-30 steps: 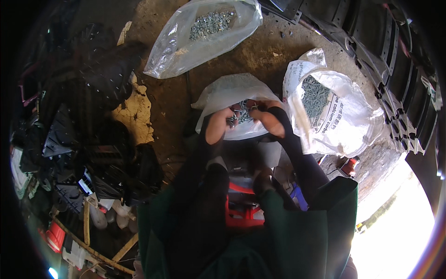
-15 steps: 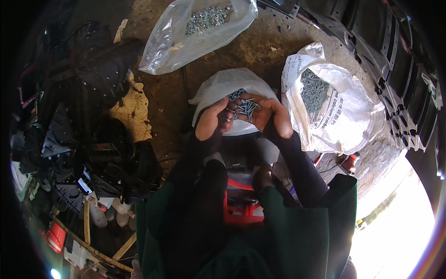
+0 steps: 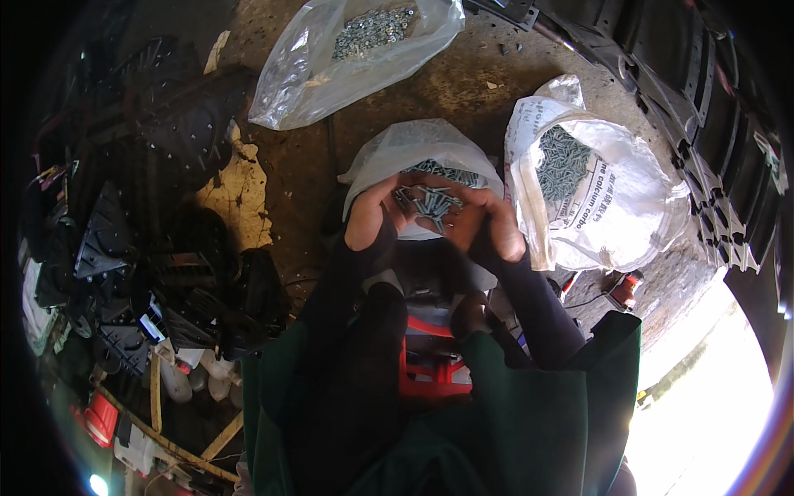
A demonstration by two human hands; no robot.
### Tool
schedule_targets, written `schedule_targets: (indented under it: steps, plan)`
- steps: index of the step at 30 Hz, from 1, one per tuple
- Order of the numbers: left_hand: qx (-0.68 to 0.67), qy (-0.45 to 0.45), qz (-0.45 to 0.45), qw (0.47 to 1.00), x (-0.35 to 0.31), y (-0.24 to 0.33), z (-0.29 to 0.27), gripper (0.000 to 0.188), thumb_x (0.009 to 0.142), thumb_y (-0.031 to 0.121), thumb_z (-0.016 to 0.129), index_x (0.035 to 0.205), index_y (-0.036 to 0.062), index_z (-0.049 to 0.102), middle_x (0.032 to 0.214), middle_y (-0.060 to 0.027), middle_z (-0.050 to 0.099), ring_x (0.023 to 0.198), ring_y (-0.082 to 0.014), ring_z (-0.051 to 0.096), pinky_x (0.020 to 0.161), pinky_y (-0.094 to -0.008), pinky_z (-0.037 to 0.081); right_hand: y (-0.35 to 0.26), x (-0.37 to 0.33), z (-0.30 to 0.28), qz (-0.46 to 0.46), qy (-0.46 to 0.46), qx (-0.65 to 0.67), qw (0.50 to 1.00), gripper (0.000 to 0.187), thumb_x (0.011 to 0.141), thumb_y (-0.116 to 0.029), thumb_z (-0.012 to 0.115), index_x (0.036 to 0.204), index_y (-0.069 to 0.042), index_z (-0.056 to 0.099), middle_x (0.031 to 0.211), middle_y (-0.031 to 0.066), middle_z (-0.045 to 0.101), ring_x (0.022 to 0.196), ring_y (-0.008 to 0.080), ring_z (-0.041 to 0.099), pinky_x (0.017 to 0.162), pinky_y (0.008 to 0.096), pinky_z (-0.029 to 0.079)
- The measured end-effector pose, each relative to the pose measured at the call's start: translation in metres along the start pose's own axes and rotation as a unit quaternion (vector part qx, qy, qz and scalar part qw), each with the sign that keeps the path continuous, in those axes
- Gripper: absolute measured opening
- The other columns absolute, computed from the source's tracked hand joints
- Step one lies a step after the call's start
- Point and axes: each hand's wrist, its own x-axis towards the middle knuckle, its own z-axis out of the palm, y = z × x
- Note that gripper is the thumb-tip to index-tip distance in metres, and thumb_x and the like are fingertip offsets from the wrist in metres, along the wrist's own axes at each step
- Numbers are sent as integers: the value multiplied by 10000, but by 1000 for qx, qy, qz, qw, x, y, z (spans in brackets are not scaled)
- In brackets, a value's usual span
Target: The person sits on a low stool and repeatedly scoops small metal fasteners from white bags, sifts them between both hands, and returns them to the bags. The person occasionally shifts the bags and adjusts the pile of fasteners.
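Between my two cupped hands lies a small heap of silvery-blue screws [image 3: 433,205], pointing every which way. My left hand [image 3: 370,217] curves round its left side, and my right hand [image 3: 490,221] supports it from the right with fingers bent inward. Both hands are over the near rim of a white plastic bag [image 3: 397,142]. Inside that bag, just beyond my fingertips, more screws [image 3: 451,172] show. Some of my fingers are hidden under the heap or overlap each other.
A white printed sack [image 3: 633,211] of screws stands to the right. A clear bag [image 3: 302,91] with small metal nuts or washers lies at the far side. Black moulded parts [image 3: 103,236] pile up on the left; dark metal strips [image 3: 703,165] line the right. A red stool [image 3: 409,376] shows below.
My hands have come closer and lower over the bag's near rim. The screws have shifted to the middle, now cupped by both hands; more of the bag's contents shows.
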Motion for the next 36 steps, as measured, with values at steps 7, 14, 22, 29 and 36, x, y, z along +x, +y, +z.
schedule_targets:
  steps: [7, 14, 22, 29, 36]
  plan:
    - [-26, 4, -41, 999, -9, 6, 8, 469, 941, 194, 431, 1222, -181, 433, 1183, -263, 532, 1076, -370, 567, 956, -451, 479, -12, -5, -4, -58, 84, -105, 989, 466, 939, -238, 436, 1252, 100, 501, 1199, 194, 600, 1079, 286, 593, 964, 431, 456]
    - [-10, -14, -53, 998, -20, 12, 8, 487, 952, 225, 401, 1223, -176, 447, 1137, -240, 549, 1024, -354, 584, 972, -447, 455, -10, -6, -9, -66, 198, -137, 968, 411, 962, -242, 452, 1187, 87, 551, 1138, 178, 632, 1030, 277, 608, 888, 411, 483]
    - [4, -70, -124, 990, -31, 17, 21, 508, 988, 260, 382, 1297, -141, 426, 1271, -262, 518, 1166, -371, 547, 1022, -457, 417, 6, 6, -14, -17, 138, -148, 979, 383, 981, -226, 467, 1176, 99, 526, 1013, 206, 633, 834, 263, 660, 751, 354, 542]
    - [-6, -54, -174, 983, -39, 20, 27, 470, 952, 162, 405, 1318, -132, 400, 1357, -284, 451, 1278, -407, 461, 1090, -504, 355, 2, 23, -17, 25, 140, -169, 975, 349, 994, -261, 441, 1130, 42, 549, 1056, 185, 621, 798, 278, 677, 575, 348, 585]
    - [98, -94, -154, 979, -37, 16, 22, 487, 904, 8, 344, 1368, -138, 340, 1385, -300, 420, 1294, -396, 448, 1118, -492, 340, -3, 18, -8, 62, 89, -146, 983, 344, 996, -279, 445, 1121, 18, 564, 1086, 161, 614, 829, 271, 684, 605, 338, 590]
